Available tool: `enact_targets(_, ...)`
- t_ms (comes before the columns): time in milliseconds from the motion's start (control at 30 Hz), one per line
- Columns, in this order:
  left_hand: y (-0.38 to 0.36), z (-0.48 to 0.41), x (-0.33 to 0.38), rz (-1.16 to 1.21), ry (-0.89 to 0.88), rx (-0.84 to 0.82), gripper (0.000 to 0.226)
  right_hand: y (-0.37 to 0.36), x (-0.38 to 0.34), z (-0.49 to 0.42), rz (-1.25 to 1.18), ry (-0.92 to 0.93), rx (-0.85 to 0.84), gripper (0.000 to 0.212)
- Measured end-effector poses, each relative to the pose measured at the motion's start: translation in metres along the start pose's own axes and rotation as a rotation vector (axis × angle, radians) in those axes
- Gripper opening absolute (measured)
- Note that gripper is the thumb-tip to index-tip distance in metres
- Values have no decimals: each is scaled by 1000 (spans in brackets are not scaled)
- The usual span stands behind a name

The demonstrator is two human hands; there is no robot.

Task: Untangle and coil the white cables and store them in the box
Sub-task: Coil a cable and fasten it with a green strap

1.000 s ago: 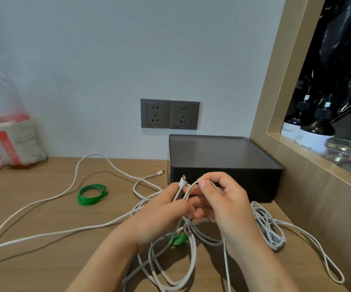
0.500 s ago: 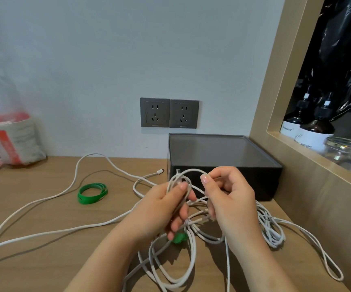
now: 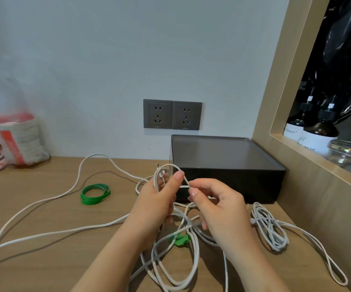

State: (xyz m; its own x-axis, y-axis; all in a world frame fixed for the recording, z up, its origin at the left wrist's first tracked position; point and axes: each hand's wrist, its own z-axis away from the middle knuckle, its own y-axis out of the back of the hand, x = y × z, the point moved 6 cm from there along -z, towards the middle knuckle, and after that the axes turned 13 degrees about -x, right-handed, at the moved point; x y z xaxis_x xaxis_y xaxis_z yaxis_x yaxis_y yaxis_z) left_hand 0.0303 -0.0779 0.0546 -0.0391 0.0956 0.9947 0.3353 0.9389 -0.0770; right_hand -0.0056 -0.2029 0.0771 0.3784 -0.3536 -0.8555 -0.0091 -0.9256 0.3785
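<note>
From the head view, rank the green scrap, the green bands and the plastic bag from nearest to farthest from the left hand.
From the left hand, which grips a cable loop:
1. Green scrap: close by, low between the wrists.
2. Green bands: to its left, on the table.
3. Plastic bag: far left, at the back.

Single head-worn view, forward and down, close over the wooden desk (image 3: 44, 239).
</note>
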Motion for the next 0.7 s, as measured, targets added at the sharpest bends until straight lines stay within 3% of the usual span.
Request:
enact_targets(133, 3, 1, -2, 198, 9, 67, 34, -12, 3, -2, 60, -8, -117, 33)
enact_targets(467, 13, -3, -4, 238, -43, 182, 32, -20, 9, -3, 135, -74, -221, 30)
enact_targets(700, 24, -6, -3, 731, -93, 270, 35, -10, 11, -3, 88, -146, -139, 14)
